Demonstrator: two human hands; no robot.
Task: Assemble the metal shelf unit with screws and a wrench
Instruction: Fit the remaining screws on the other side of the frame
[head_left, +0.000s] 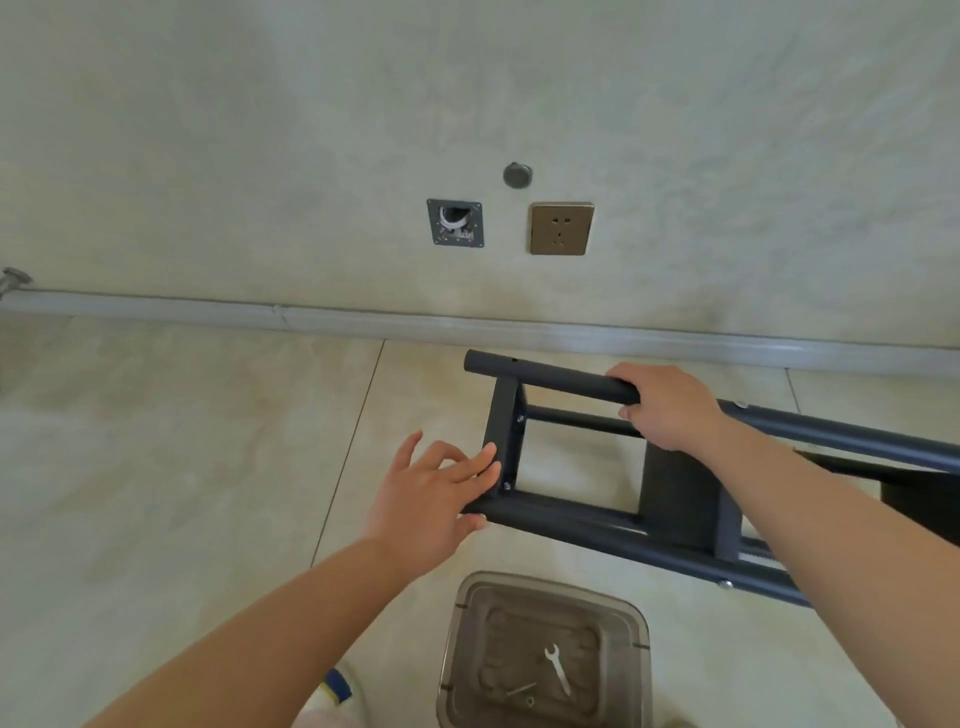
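A clear plastic box (545, 652) holds a wrench (558, 669). Right hand (670, 405) grasps the shelf frame (582, 519); left hand (431, 499), fingers spread, touches it.

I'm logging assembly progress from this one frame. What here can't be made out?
- Shelf frame: its far end is cut off by the right edge of the head view.
- Tube under the right hand: hidden by the grip.
- Small parts beside the wrench in the container: too small to identify.
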